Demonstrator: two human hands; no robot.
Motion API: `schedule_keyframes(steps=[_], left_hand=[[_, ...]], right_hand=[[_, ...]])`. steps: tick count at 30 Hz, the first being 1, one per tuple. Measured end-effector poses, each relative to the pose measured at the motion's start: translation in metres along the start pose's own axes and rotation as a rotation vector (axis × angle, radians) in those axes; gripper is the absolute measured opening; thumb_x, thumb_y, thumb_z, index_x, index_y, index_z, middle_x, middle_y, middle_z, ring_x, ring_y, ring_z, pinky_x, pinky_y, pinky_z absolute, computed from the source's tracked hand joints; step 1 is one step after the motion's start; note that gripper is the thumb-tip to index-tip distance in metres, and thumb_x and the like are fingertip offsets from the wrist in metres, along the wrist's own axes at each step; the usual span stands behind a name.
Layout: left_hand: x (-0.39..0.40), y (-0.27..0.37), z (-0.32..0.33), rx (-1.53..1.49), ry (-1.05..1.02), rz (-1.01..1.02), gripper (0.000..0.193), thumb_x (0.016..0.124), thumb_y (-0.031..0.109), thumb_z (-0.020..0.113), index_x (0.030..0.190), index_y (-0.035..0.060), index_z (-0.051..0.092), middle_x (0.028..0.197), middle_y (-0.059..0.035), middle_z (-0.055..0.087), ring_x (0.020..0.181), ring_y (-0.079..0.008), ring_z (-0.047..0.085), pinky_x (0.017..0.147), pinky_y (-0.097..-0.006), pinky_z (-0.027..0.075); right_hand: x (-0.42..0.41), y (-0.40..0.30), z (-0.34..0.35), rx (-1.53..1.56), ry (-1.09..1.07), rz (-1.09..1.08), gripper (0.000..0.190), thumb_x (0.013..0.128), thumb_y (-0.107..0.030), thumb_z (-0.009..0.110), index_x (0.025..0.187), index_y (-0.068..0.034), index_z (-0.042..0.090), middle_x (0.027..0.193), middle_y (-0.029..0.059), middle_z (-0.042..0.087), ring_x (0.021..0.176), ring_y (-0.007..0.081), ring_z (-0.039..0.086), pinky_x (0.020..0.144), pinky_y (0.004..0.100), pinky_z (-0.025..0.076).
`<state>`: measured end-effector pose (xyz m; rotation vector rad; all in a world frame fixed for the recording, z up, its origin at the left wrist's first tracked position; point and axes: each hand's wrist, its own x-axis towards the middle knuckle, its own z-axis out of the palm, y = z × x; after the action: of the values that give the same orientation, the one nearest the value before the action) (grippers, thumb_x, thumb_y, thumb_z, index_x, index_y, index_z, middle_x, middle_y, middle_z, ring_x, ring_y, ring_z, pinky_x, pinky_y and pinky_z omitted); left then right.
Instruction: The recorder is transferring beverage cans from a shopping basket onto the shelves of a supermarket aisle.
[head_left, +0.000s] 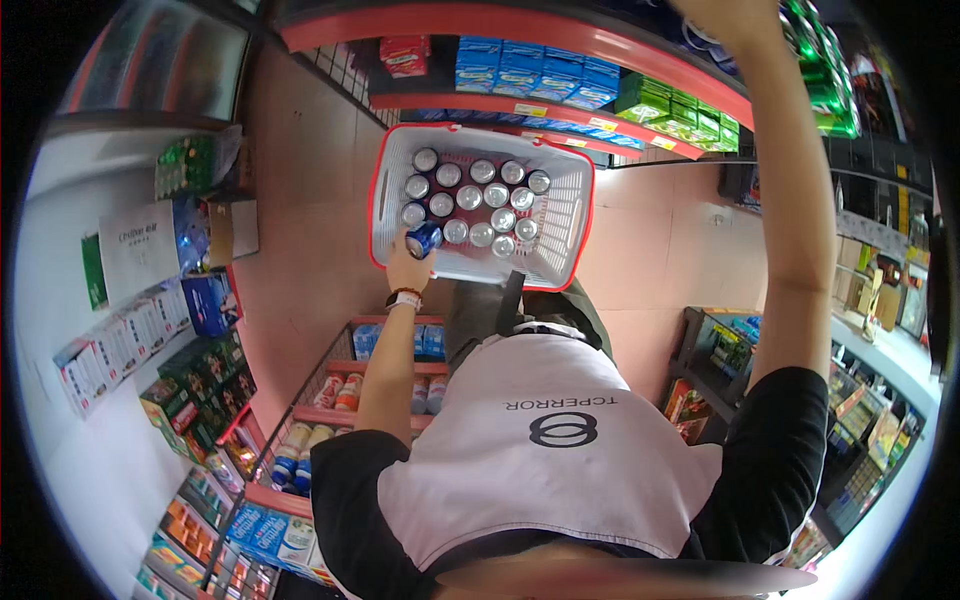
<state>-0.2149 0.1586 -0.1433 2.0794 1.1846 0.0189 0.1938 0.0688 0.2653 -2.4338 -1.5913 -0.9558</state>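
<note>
Below me stands a white plastic shopping basket with a red rim (588, 217), its floor covered with several upright drink cans (496, 195) showing silver tops. My left hand (409, 268) grips a blue drink can (424, 239), tilted, over the basket's near left corner. My right arm is stretched up to the shelf at the top right, and my right hand (731, 21) is partly cut off by the picture's edge beside green bottles (817, 67). Its fingers and anything in them are hidden.
A red-edged shelf (517, 28) with blue cartons (517, 67) and green cartons (679, 112) runs just beyond the basket. Behind my left arm is a wire rack (300, 416) with bottles and cartons. Stacked boxes (124, 337) line the left wall; a dark shelf (712, 360) stands right.
</note>
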Motion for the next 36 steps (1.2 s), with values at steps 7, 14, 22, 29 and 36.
schedule_keyframes(steps=[7, 14, 22, 29, 36], left_hand=[[-0.048, 0.002, -0.043, -0.512, 0.368, -0.034, 0.064, 0.065, 0.016, 0.079, 0.118, 0.0014, 0.047, 0.103, -0.0147, 0.057, 0.085, -0.0222, 0.061, 0.073, -0.0344, 0.052], [-0.079, 0.005, -0.060, -1.330, 0.253, -0.490, 0.039, 0.079, 0.022, 0.065, 0.109, 0.0067, 0.046, 0.090, -0.0103, 0.058, 0.063, -0.0188, 0.059, 0.046, -0.0286, 0.049], [-0.093, -0.001, -0.051, -1.453, 0.242, -0.582, 0.035, 0.079, 0.021, 0.062, 0.105, 0.0063, 0.045, 0.088, -0.0087, 0.059, 0.065, -0.0193, 0.060, 0.046, -0.0288, 0.046], [-0.089, 0.005, -0.064, -1.430, 0.233, -0.589, 0.039, 0.079, 0.019, 0.063, 0.111, 0.0075, 0.044, 0.091, -0.0089, 0.059, 0.069, -0.0191, 0.061, 0.047, -0.0279, 0.047], [-0.084, 0.013, -0.080, -1.432, 0.272, -0.508, 0.038, 0.079, 0.021, 0.062, 0.111, 0.0066, 0.046, 0.092, -0.0077, 0.058, 0.067, -0.0163, 0.060, 0.047, -0.0264, 0.048]], right_hand=[[-0.134, -0.169, 0.116, 0.966, -0.495, -0.096, 0.035, 0.080, -0.020, 0.059, 0.111, -0.006, 0.053, 0.109, 0.0135, 0.055, 0.102, 0.0332, 0.055, 0.087, 0.0416, 0.045], [-0.232, -0.233, 0.291, 0.754, -1.006, 0.065, 0.046, 0.079, -0.025, 0.052, 0.120, -0.003, 0.047, 0.120, 0.0216, 0.051, 0.109, 0.0363, 0.053, 0.092, 0.0439, 0.044], [-0.239, -0.277, 0.335, 0.383, -1.493, 0.457, 0.074, 0.076, -0.051, 0.062, 0.131, -0.007, 0.042, 0.132, 0.0203, 0.046, 0.121, 0.0357, 0.045, 0.099, 0.0486, 0.036], [-0.255, -0.265, 0.342, 0.228, -1.361, 0.366, 0.074, 0.070, -0.050, 0.068, 0.128, -0.009, 0.046, 0.128, 0.0149, 0.051, 0.121, 0.0317, 0.044, 0.099, 0.0490, 0.032], [-0.251, -0.220, 0.256, 0.713, -0.887, 0.415, 0.069, 0.065, -0.032, 0.074, 0.122, -0.004, 0.049, 0.119, 0.0167, 0.053, 0.111, 0.0327, 0.050, 0.090, 0.0410, 0.043]])
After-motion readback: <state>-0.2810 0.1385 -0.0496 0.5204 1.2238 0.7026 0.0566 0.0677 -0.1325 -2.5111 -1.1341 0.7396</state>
